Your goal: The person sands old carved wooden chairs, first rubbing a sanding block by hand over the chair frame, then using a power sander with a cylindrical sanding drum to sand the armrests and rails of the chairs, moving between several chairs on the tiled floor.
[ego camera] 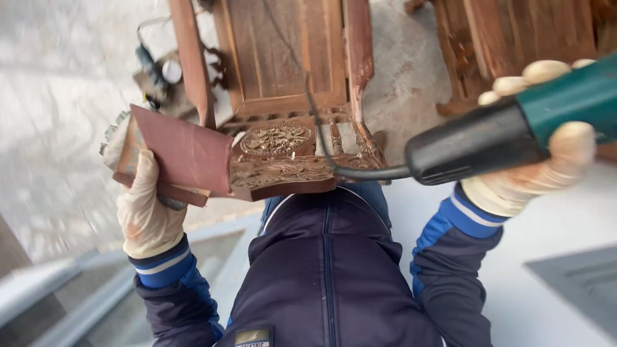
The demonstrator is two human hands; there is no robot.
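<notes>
Fingers of the right hand (540, 160), gloved in pale latex, were curled tight around the green body of a power tool (508, 132), its black rear end and cord (321, 141) trailing back toward the carved wood. Over on the other side, the left hand (144, 209), gloved too, was clamped on a folded stack of reddish-brown sandpaper (183, 154), thumb and fingers pinching it from below, the sheet's edge touching the carved panel.

Between the two hands sat the carved wooden chair (283, 83), tipped over, its ornate crest rail (283, 160) with a round medallion lying just above the person's dark blue jacket (328, 270). Carving there looked clean and evenly brown, dust paler in the grooves; by my reading the sanding was well under way on that rail, though how much remained on the slats beyond could not be told. A second piece of wooden furniture (508, 38) stood at the concrete floor's (58, 96) far right edge.
</notes>
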